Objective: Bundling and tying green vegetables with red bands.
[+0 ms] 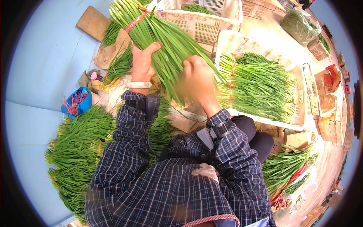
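I have both hands on one long bunch of green chives (166, 45), which lies slanting up and away from me, its far end bound by a red band (135, 22). My left hand (143, 62) is wrapped around the stalks from the left side, thumb up against the leaves, fingers curled behind, a pale bangle (138, 85) on that wrist. My right hand (198, 79) sits just to the right of it, lower down the same bunch. It is blurred, so I read it as closed around the loose lower stalks, but I cannot tell the finger positions exactly.

Judging from how things lie, this bunch looks tied at one end only; the near end, below my right hand, fans out loose and shows no band.

To the right of my right hand a white crate (261, 120) holds a thick layer of chives (257, 85), some with red bands across them, which I take as finished bundles. Below and left of my left hand a large heap of chives (75, 147) spreads over the floor, and another smaller pile (283, 166) lies low to the right; whether these are sorted I cannot tell. A blue bag of red bands (76, 102) sits left of my left forearm. A fair amount seems left to handle.
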